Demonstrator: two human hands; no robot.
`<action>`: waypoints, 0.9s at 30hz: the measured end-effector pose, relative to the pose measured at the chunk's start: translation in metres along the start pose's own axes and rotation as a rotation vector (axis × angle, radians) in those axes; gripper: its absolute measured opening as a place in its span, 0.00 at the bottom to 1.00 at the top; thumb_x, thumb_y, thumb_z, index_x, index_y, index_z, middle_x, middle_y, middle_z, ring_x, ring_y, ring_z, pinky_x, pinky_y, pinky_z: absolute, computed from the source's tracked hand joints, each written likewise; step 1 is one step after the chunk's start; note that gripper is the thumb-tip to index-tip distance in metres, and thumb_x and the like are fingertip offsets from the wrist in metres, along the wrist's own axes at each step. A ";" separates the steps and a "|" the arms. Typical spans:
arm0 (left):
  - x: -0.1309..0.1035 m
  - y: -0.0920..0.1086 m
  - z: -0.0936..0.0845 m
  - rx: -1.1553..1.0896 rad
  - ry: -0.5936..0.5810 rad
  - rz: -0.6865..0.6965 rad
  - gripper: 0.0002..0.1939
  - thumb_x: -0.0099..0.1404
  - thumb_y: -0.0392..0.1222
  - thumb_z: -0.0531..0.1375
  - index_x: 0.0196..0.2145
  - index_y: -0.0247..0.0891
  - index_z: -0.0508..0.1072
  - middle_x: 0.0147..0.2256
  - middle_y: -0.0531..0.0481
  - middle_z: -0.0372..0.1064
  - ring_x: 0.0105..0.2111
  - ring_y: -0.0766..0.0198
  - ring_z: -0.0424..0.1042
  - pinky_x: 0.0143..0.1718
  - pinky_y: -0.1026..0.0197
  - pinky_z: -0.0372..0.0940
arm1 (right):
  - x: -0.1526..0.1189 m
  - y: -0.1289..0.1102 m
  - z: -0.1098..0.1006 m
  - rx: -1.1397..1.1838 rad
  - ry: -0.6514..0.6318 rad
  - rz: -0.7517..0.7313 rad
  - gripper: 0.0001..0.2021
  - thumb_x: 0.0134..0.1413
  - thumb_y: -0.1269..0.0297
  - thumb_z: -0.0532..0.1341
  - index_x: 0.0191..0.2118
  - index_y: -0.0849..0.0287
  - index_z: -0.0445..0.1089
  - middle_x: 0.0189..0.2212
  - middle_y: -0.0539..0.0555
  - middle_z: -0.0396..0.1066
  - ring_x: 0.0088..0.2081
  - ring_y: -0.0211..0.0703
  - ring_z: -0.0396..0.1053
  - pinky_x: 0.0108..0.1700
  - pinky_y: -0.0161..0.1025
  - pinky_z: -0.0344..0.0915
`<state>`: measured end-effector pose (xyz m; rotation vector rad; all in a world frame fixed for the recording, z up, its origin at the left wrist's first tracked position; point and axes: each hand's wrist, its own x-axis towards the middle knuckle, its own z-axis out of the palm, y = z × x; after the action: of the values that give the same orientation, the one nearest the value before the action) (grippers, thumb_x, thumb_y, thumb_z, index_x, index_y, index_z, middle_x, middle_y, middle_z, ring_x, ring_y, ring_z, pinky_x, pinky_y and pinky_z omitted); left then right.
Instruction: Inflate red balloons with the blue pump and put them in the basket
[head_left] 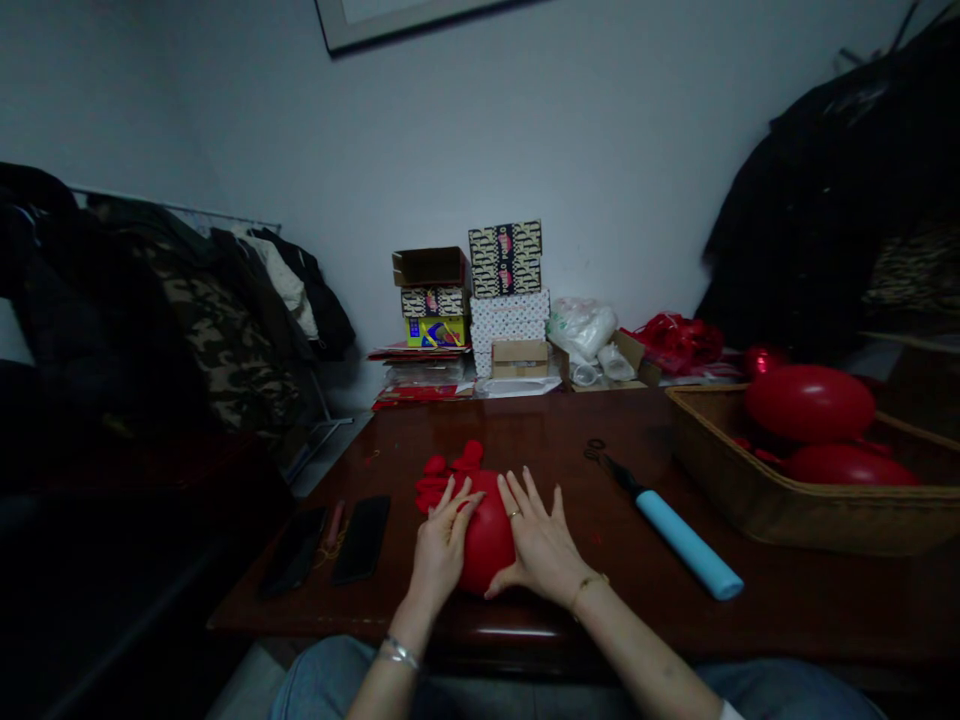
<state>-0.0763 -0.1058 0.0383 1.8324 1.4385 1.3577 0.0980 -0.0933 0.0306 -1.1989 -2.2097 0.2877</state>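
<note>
A round inflated red balloon (489, 545) rests on the brown table near its front edge, between my two hands. On its left side my left hand (442, 540) has thumb and forefinger brought together against the balloon; the exact spot they pinch is hard to see. My right hand (544, 540) braces the right side, its thumb low on the balloon and its other fingers spread along the upper side. Just beyond my left hand lie several small red balloons (471, 455), apparently limp. A light blue hand pump (690, 545) with a black nozzle lies to the right, with scissors (596, 450) by its tip.
To the right a wicker basket (817, 515) holds inflated red balloons (810, 402). Two dark phones (361, 540) lie on the left of the brown table (630, 610). Stacked boxes (510, 320) and plastic bags (585, 325) stand along the back. Clothes (225, 330) hang at the left.
</note>
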 end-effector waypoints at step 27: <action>0.027 0.051 0.058 0.128 -0.039 0.385 0.14 0.68 0.41 0.50 0.47 0.46 0.72 0.55 0.46 0.63 0.60 0.59 0.53 0.60 0.40 0.43 | -0.025 0.031 -0.062 -0.564 0.312 0.005 0.52 0.44 0.49 0.62 0.65 0.66 0.31 0.65 0.63 0.38 0.65 0.58 0.27 0.60 0.67 0.28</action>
<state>-0.0020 -0.0866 0.0661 2.2956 1.2184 1.4193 0.1666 -0.1013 0.0556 -1.4177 -2.0641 -0.5243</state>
